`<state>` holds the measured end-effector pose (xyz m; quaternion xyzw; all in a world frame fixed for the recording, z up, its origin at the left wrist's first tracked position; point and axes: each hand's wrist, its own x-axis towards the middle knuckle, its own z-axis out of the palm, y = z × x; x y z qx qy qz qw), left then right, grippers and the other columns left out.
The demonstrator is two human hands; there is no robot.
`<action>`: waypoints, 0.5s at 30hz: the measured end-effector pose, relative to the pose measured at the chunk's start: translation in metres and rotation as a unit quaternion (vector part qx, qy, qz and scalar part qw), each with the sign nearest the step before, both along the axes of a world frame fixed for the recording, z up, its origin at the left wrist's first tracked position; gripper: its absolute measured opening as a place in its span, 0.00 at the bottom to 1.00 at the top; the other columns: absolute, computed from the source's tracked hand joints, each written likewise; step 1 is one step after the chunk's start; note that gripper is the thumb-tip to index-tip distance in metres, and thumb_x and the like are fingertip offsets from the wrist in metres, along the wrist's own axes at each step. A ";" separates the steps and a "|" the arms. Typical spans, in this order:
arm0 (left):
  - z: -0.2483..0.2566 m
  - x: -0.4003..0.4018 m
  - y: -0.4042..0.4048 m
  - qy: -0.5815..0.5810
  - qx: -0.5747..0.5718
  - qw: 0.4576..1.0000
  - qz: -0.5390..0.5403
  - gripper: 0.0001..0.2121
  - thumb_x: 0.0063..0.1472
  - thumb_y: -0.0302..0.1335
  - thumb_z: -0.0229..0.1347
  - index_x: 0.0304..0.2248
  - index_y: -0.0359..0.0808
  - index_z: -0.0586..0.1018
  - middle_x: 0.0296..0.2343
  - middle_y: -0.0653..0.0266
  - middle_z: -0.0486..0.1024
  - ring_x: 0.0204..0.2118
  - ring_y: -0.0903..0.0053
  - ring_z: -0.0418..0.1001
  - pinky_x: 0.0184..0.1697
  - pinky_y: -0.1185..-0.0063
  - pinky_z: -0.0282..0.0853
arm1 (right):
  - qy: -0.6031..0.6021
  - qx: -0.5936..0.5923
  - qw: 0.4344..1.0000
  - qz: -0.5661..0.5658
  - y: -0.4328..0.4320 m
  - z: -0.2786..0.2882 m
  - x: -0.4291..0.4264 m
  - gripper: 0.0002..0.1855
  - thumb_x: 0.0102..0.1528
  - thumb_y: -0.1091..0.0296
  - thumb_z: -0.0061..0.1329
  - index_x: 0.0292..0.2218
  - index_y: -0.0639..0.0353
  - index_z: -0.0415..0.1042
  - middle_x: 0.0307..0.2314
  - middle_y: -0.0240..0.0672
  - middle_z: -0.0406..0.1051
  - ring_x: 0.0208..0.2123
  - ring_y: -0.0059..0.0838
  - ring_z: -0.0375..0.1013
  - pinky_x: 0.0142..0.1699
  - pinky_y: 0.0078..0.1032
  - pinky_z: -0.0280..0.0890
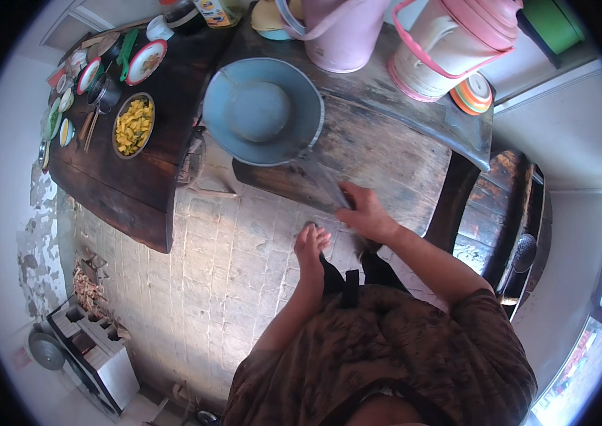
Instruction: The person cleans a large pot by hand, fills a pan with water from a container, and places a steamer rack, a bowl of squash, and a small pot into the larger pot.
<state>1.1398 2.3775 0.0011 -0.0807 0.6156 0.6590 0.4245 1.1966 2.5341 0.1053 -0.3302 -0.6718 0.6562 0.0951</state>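
My right hand (367, 213) is closed on the near end of a flat grey tool (325, 181), blurred and blade-like; its exact kind cannot be told. The tool slants up and left to the near rim of a blue-grey basin (261, 112). Nothing solid shows in the basin. Under the tool lies a worn wooden board (386, 154), reaching past the table's near edge. Lower left of it, my left hand (312, 242) is raised in front of my body, fingers apart and holding nothing. A metal bowl of cut yellow pieces (134, 126) stands on the dark table to the left.
Behind the board stand a pink pitcher (343, 37), a pink-lidded bucket (439, 48) and stacked bowls (472, 95). The dark wooden table (120, 186) holds plates, several small bowls, chopsticks (89, 128) and a dark pot (104, 93). A skimmer (523, 253) is at the right.
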 end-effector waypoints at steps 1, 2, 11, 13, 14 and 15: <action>-0.008 0.004 0.011 -0.015 0.004 1.000 0.021 0.20 0.55 0.38 0.46 0.38 0.28 0.65 0.30 0.54 0.69 0.31 0.73 0.71 0.32 0.81 0.68 | -0.024 -0.009 1.000 0.002 0.009 0.008 0.021 0.22 0.39 0.74 0.46 0.38 0.69 0.61 0.20 0.40 0.65 0.20 0.24 0.65 0.26 0.22 0.61; -0.017 0.006 0.022 -0.020 0.003 0.999 0.038 0.20 0.54 0.38 0.48 0.38 0.27 0.65 0.29 0.55 0.68 0.30 0.72 0.70 0.31 0.80 0.68 | -0.040 0.022 0.999 0.017 0.016 0.012 0.043 0.22 0.39 0.74 0.45 0.38 0.69 0.61 0.20 0.40 0.65 0.20 0.24 0.65 0.27 0.23 0.61; -0.050 -0.015 0.067 -0.039 -0.111 0.982 0.147 0.23 0.41 0.36 0.61 0.30 0.27 0.65 0.19 0.60 0.62 0.17 0.74 0.63 0.18 0.76 0.70 | -0.125 0.024 0.992 -0.020 0.030 0.011 0.185 0.23 0.39 0.76 0.44 0.40 0.68 0.60 0.19 0.29 0.61 0.20 0.17 0.61 0.26 0.16 0.58; -0.047 -0.013 0.063 -0.006 -0.107 0.977 0.184 0.20 0.42 0.34 0.61 0.25 0.28 0.66 0.16 0.61 0.61 0.14 0.76 0.62 0.15 0.78 0.69 | -0.164 0.084 0.982 -0.043 0.031 0.016 0.191 0.24 0.39 0.74 0.45 0.41 0.66 0.60 0.20 0.34 0.63 0.23 0.20 0.63 0.30 0.18 0.60; -0.044 -0.019 0.054 0.013 -0.096 0.980 0.173 0.19 0.42 0.34 0.61 0.24 0.29 0.66 0.15 0.63 0.60 0.13 0.78 0.61 0.14 0.79 0.68 | -0.183 0.114 0.975 -0.054 0.031 0.020 0.190 0.24 0.39 0.73 0.46 0.41 0.65 0.60 0.20 0.36 0.64 0.24 0.22 0.64 0.32 0.20 0.61; -0.040 -0.027 0.043 0.009 -0.108 0.981 0.162 0.18 0.42 0.35 0.60 0.23 0.29 0.67 0.14 0.63 0.62 0.14 0.78 0.63 0.13 0.81 0.67 | -0.188 0.151 0.968 -0.063 0.032 0.026 0.191 0.24 0.39 0.73 0.45 0.41 0.64 0.61 0.21 0.38 0.65 0.24 0.23 0.65 0.32 0.21 0.61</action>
